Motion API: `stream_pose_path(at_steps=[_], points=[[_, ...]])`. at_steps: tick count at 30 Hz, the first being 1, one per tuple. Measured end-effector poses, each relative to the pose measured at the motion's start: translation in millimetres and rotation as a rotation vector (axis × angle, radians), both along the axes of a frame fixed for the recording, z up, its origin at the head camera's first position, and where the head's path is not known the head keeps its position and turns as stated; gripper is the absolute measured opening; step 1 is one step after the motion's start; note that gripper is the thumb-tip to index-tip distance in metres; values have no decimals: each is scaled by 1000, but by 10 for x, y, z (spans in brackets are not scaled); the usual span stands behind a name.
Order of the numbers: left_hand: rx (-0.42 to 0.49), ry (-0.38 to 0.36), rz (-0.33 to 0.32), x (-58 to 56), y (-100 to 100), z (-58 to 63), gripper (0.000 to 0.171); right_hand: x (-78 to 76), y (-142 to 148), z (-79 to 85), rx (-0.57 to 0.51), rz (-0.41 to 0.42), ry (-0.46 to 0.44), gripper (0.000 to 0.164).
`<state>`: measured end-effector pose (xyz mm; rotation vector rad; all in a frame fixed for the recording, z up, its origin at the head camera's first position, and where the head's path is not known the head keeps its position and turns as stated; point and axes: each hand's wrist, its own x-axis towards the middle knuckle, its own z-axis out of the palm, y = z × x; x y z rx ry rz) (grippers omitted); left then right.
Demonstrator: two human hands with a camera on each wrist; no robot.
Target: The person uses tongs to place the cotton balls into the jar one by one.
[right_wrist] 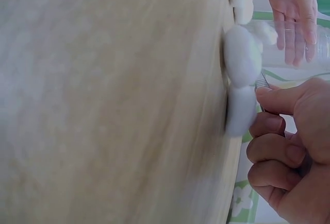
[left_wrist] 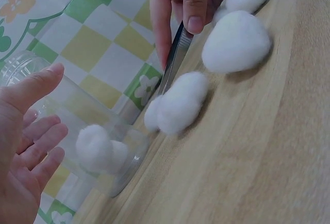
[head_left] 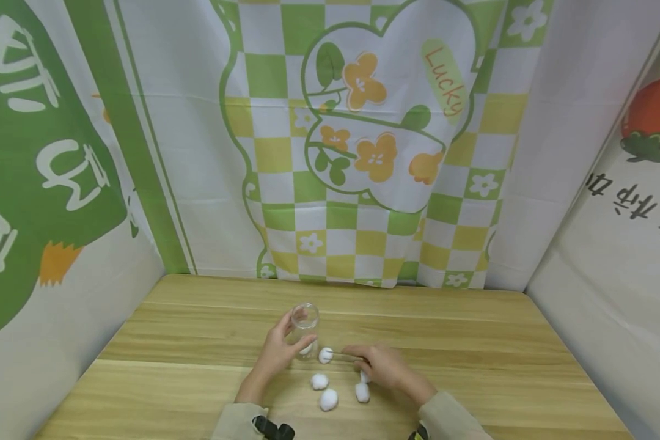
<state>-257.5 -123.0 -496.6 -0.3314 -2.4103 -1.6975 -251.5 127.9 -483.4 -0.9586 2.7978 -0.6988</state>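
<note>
My left hand (head_left: 280, 348) holds a clear jar (head_left: 305, 315) standing upright on the wooden table, thumb on one side and fingers round the other. White cotton balls (left_wrist: 95, 149) lie at the jar's bottom, seen through its wall. Metal tweezers (left_wrist: 177, 56) are pinched between the thumb and fingers of my right hand (head_left: 385, 363). Their tips are at a cotton ball (head_left: 326, 355) just right of the jar, partly hidden in the left wrist view behind a nearer cotton ball (left_wrist: 180, 103). The jar's mouth is uncovered.
Nearer me on the table (head_left: 473, 366) lie more cotton balls: one (head_left: 319, 381) below the jar, another (head_left: 329, 400) in front of it, and one (head_left: 362, 392) below my right hand, which partly covers another. A checked curtain (head_left: 374, 244) hangs behind the table.
</note>
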Motion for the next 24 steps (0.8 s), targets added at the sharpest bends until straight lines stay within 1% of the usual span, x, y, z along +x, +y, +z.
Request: stream_pose_path(at_steps=[5,13,19,24], points=[[10,-12,-2,2,4,5,67,6,-34,-8,5,-29,16,32],[14,-15,1,1,8,16,67,2,-67,-51,34,-74,148,26],[25,-15,1,14,9,18,67,1,-53,-58,35,-87,192,26],[22,-8,-4,8,8,11,66,4,-38,-42,16,-88,206,26]])
